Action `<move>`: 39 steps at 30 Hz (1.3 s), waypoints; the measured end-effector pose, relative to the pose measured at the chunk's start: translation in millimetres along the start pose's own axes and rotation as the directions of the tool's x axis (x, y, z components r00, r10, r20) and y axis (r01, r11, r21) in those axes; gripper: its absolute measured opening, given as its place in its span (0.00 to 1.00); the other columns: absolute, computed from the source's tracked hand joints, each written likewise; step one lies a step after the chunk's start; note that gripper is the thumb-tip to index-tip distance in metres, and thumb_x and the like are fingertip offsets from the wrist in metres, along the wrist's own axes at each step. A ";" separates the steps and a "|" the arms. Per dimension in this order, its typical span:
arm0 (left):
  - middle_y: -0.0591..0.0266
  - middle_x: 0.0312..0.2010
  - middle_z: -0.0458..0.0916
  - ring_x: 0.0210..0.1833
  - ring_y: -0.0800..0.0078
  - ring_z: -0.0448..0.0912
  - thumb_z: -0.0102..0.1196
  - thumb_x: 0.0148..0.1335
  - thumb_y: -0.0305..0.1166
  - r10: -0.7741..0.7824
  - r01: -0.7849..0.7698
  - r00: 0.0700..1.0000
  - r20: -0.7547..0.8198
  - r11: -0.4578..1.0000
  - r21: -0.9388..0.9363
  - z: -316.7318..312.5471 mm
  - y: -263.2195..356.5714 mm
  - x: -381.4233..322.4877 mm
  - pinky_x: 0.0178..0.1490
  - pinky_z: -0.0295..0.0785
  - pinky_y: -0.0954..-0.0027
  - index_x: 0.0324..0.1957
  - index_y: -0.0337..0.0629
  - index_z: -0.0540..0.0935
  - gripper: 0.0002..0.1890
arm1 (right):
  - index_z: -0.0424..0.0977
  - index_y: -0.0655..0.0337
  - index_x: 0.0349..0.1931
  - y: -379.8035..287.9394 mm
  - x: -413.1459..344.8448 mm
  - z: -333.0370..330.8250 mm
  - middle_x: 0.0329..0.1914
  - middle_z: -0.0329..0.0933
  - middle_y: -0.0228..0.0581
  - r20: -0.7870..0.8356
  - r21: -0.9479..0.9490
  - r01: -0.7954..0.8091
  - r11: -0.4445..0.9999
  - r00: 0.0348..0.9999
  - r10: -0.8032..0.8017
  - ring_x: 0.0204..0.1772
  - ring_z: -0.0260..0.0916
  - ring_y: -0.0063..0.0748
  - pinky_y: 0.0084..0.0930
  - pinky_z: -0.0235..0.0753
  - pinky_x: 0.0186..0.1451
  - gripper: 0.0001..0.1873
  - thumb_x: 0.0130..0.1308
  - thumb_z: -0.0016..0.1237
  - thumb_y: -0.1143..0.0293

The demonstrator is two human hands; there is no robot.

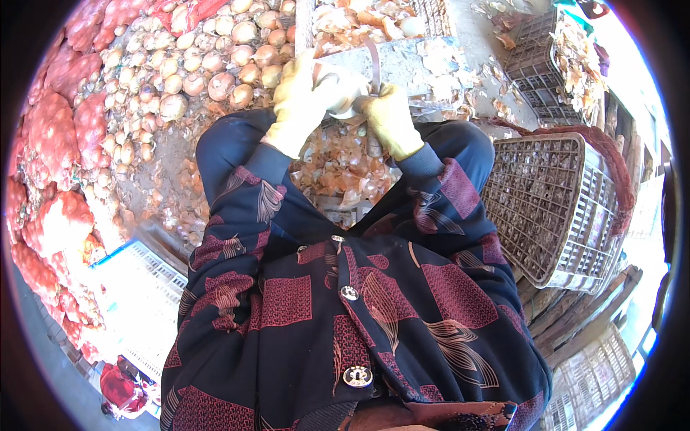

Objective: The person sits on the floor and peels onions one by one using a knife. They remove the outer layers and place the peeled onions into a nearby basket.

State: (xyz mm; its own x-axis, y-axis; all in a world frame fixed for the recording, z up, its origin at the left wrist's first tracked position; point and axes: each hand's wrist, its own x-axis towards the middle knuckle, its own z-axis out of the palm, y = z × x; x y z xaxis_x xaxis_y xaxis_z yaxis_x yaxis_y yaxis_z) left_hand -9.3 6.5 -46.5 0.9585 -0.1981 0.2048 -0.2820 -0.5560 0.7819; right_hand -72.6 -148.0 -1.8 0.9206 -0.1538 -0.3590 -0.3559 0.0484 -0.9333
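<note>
Both my hands wear pale yellow gloves and meet at the upper middle of the head view. My left hand (298, 102) is closed around a pale onion (340, 90), overexposed so that its outline is partly lost. My right hand (391, 116) grips the handle of a knife with a curved blade (373, 62), which points up and away from me beside the onion. Loose onion skins (345, 167) lie below my hands, between my knees. Beyond them is a crate holding more skins (361, 24), with a grey board (377, 67) at its near side.
Whole onions (221, 86) cover the floor at the upper left, beside red mesh sacks (51, 134) of onions. An upturned-looking plastic crate (539, 199) stands right of my knee, another with skins (577, 64) beyond it. A white crate (145, 301) and a person in red (121, 388) are lower left.
</note>
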 end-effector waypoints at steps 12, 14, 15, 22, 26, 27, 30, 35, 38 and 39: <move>0.45 0.43 0.76 0.46 0.48 0.77 0.58 0.54 0.48 -0.025 0.010 0.996 0.085 0.983 0.182 7.8 -14.2 7.8 0.50 0.71 0.57 0.62 0.47 0.66 0.34 | 0.80 0.68 0.30 21.9 45.6 -24.8 0.26 0.78 0.59 -0.181 -0.563 -0.015 0.826 0.978 -0.106 0.35 0.79 0.53 0.38 0.76 0.40 0.14 0.47 0.52 0.67; 0.45 0.44 0.76 0.47 0.49 0.77 0.57 0.56 0.46 -0.035 0.026 0.998 0.057 0.988 0.150 7.9 -14.7 6.3 0.51 0.71 0.58 0.60 0.48 0.68 0.31 | 0.79 0.68 0.30 30.1 54.9 -23.7 0.26 0.77 0.59 -0.185 -0.640 -0.005 0.768 0.972 -0.148 0.34 0.78 0.54 0.39 0.76 0.41 0.13 0.48 0.51 0.66; 0.45 0.44 0.76 0.47 0.49 0.77 0.56 0.57 0.46 -0.056 0.050 0.997 0.044 0.988 0.145 8.3 -14.3 5.2 0.51 0.71 0.59 0.59 0.48 0.69 0.29 | 0.79 0.68 0.29 34.0 58.1 -23.3 0.25 0.77 0.59 -0.186 -0.676 -0.002 0.737 0.968 -0.168 0.34 0.78 0.54 0.39 0.76 0.41 0.13 0.49 0.51 0.66; 0.47 0.49 0.76 0.52 0.52 0.76 0.46 0.64 0.44 -0.122 0.120 0.991 -0.059 0.992 -0.047 7.8 -21.7 2.1 0.57 0.68 0.61 0.57 0.47 0.72 0.22 | 0.80 0.66 0.27 43.4 65.1 -19.8 0.26 0.77 0.57 -0.235 -0.774 0.004 0.633 0.927 -0.293 0.34 0.78 0.56 0.41 0.75 0.44 0.14 0.56 0.46 0.64; 0.50 0.50 0.77 0.53 0.56 0.76 0.42 0.66 0.48 -0.209 0.194 0.976 -0.052 0.958 -0.209 10.7 -36.7 4.2 0.58 0.67 0.64 0.56 0.44 0.73 0.23 | 0.80 0.65 0.26 40.9 66.8 -14.9 0.26 0.78 0.57 -0.213 -0.826 0.034 0.562 0.905 -0.368 0.34 0.77 0.56 0.42 0.75 0.43 0.17 0.61 0.43 0.61; 0.50 0.50 0.77 0.53 0.58 0.76 0.42 0.67 0.48 -0.242 0.219 0.969 -0.041 0.929 -0.299 12.7 -40.9 6.2 0.58 0.68 0.65 0.56 0.43 0.74 0.24 | 0.80 0.65 0.26 41.6 67.3 -14.0 0.26 0.78 0.57 -0.206 -0.838 0.036 0.545 0.903 -0.377 0.34 0.77 0.56 0.42 0.75 0.43 0.18 0.62 0.42 0.60; 0.52 0.48 0.79 0.51 0.62 0.77 0.41 0.67 0.51 -0.314 0.283 0.949 -0.006 0.863 -0.418 12.5 -52.3 9.9 0.56 0.69 0.67 0.55 0.41 0.75 0.26 | 0.81 0.64 0.26 45.3 69.2 -12.3 0.25 0.78 0.56 -0.198 -0.840 0.070 0.538 0.884 -0.424 0.34 0.77 0.55 0.43 0.75 0.44 0.18 0.60 0.43 0.60; 0.55 0.45 0.81 0.48 0.68 0.78 0.44 0.67 0.49 -0.346 0.325 0.934 0.095 0.703 -0.632 1.1 -55.3 11.5 0.53 0.70 0.69 0.55 0.36 0.75 0.26 | 0.81 0.64 0.30 37.3 69.7 -13.5 0.29 0.78 0.57 -0.145 -0.851 0.072 0.520 0.920 -0.365 0.35 0.78 0.55 0.43 0.75 0.43 0.16 0.55 0.47 0.60; 0.58 0.48 0.79 0.47 0.76 0.76 0.44 0.70 0.40 -0.364 0.338 0.926 0.100 0.683 -0.647 -3.5 -47.0 9.0 0.52 0.70 0.75 0.55 0.33 0.75 0.21 | 0.79 0.66 0.38 13.5 63.2 -20.6 0.30 0.78 0.58 -0.143 -0.837 0.100 0.538 0.909 -0.392 0.35 0.78 0.54 0.41 0.76 0.42 0.18 0.52 0.52 0.60; 0.59 0.48 0.79 0.47 0.76 0.76 0.44 0.69 0.39 -0.336 0.306 0.940 0.062 0.748 -0.589 -3.5 -43.8 7.9 0.53 0.69 0.75 0.55 0.34 0.75 0.21 | 0.78 0.67 0.40 5.0 58.1 -23.4 0.31 0.78 0.59 -0.163 -0.828 0.097 0.552 0.901 -0.403 0.35 0.78 0.54 0.40 0.76 0.42 0.20 0.51 0.53 0.60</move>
State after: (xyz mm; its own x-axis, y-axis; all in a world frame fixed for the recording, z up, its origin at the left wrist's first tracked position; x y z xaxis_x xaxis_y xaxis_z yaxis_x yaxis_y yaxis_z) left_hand 10.8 32.1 -77.0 0.9931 -0.0492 -0.1068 0.1068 -0.0015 0.9943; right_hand -24.7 -179.8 -27.2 0.9462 -0.3190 0.0542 -0.2404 -0.8054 -0.5418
